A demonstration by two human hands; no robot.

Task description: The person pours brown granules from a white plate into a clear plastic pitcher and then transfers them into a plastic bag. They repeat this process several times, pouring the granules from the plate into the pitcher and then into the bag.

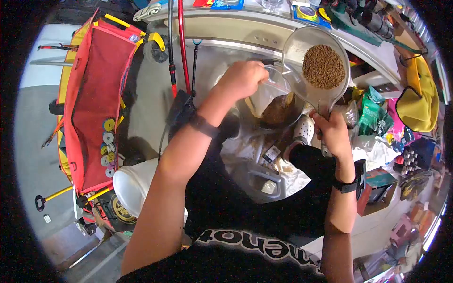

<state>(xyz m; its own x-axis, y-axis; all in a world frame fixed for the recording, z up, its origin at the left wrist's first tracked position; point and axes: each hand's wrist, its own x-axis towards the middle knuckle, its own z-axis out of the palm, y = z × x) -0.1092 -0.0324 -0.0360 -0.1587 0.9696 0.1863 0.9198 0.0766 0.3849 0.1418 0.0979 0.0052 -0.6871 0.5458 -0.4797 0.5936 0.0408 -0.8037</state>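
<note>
My right hand is closed round the handle of a clear plastic measuring jug, which has brown pellets in it. The jug is tilted, with its spout side towards my left hand. Fingers pinched, my left hand grips the top edge of a clear zip bag. Brown pellets lie low in the bag's area, inside a dark round container. Part of the bag and container is hidden behind the jug and my left hand.
A red and yellow wagon stands at the left, a white bucket nearer me. Fishing rods rise beside my left arm. Tackle packs lie on the back ledge. At the right are coloured bags and a yellow pouch.
</note>
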